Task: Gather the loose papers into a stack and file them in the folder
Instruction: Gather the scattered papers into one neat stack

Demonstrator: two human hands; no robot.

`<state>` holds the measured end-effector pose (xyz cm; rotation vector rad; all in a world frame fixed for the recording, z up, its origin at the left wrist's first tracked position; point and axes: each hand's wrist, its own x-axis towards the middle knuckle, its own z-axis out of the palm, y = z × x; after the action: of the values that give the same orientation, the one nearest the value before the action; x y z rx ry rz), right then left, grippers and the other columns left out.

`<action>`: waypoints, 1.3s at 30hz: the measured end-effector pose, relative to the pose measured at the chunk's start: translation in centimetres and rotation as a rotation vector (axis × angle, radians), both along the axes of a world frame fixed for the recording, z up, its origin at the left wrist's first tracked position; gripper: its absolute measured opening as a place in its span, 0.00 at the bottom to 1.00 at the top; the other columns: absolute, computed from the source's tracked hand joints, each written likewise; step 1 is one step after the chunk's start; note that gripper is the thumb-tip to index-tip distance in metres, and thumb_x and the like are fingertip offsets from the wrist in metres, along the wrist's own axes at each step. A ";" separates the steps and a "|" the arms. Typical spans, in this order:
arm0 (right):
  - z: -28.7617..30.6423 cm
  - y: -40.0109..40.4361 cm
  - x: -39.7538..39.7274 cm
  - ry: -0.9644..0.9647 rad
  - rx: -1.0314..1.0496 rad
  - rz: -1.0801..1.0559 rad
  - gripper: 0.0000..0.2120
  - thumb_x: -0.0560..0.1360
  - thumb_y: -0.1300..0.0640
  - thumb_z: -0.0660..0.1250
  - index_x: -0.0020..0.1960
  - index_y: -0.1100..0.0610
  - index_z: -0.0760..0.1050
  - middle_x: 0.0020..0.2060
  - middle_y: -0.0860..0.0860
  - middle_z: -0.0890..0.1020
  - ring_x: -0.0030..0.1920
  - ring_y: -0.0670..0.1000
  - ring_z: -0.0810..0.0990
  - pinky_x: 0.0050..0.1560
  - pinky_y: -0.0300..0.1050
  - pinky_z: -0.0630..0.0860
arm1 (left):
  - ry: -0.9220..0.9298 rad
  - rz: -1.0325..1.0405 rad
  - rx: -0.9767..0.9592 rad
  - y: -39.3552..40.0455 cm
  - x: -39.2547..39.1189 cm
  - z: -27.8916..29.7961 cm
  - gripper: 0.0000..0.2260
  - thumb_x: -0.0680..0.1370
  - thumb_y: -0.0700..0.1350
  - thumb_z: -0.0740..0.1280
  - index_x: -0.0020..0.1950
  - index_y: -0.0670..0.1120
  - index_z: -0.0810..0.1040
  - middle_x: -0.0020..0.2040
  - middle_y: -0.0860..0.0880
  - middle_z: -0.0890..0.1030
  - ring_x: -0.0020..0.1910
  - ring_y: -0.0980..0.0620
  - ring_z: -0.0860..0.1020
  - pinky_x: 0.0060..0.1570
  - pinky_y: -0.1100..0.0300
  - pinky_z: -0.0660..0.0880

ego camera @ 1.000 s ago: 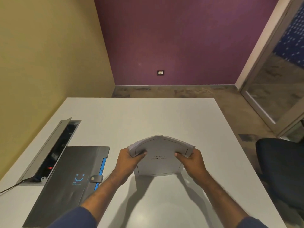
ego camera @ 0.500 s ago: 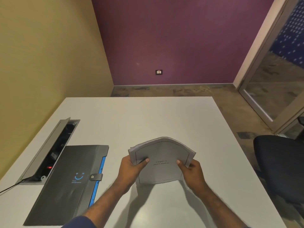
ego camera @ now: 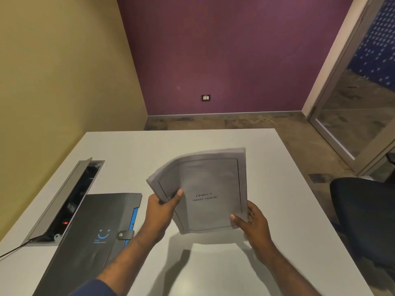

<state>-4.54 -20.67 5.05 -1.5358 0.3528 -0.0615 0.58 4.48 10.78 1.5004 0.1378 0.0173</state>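
Observation:
A stack of white papers (ego camera: pixel 210 184) with a printed chapter title on top is held above the white table (ego camera: pixel 192 142), its upper left corner bending down. My left hand (ego camera: pixel 161 212) grips the stack's left edge, thumb on the top sheet. My right hand (ego camera: pixel 253 223) grips the lower right corner, thumb on top. The dark grey folder (ego camera: pixel 89 236) with a blue smiley, blue inner edge and snap strap lies closed on the table at the left, apart from the papers.
An open cable hatch (ego camera: pixel 70 201) with its lid raised sits in the table left of the folder, a cable leading out of it. A dark office chair (ego camera: pixel 363 216) stands at the table's right edge. A glass door is at the right.
The stack has been lifted and straightened from an arched bundle to a flatter, upright sheaf. My right hand has slid to the lower right corner; my left hand stays on the left edge.

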 end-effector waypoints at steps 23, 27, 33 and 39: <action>4.6 3.6 1.1 -0.064 0.439 -0.114 0.11 0.73 0.69 0.70 0.52 0.59 0.81 0.49 0.57 0.87 0.49 0.56 0.86 0.53 0.53 0.80 | 0.484 0.089 -0.725 -0.5 -0.1 0.1 0.07 0.74 0.41 0.72 0.41 0.40 0.88 0.48 0.42 0.87 0.44 0.45 0.87 0.36 0.52 0.83; 4.2 1.8 1.8 0.004 0.386 -0.080 0.10 0.72 0.70 0.70 0.51 0.60 0.81 0.42 0.52 0.88 0.41 0.49 0.87 0.42 0.43 0.84 | 0.509 -0.035 -0.695 1.1 -0.3 0.1 0.07 0.70 0.39 0.73 0.45 0.39 0.88 0.51 0.40 0.86 0.49 0.43 0.86 0.41 0.50 0.84; 4.2 -1.9 2.0 0.081 0.436 0.042 0.19 0.65 0.64 0.73 0.56 0.60 0.80 0.50 0.58 0.86 0.48 0.57 0.86 0.46 0.52 0.83 | 0.437 -0.037 -0.610 7.3 2.4 0.3 0.08 0.71 0.45 0.74 0.46 0.43 0.88 0.50 0.45 0.86 0.49 0.47 0.85 0.49 0.51 0.81; 5.1 -2.9 2.3 0.151 0.379 0.202 0.24 0.66 0.64 0.73 0.62 0.62 0.77 0.57 0.61 0.83 0.58 0.63 0.81 0.63 0.61 0.75 | 0.448 -0.265 -0.168 7.7 3.6 0.8 0.25 0.58 0.58 0.83 0.48 0.46 0.85 0.46 0.58 0.87 0.50 0.59 0.84 0.64 0.58 0.61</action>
<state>-2.19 -23.59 10.17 -1.1944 0.3071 0.2680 4.20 12.14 11.55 1.3252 0.2915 -0.5339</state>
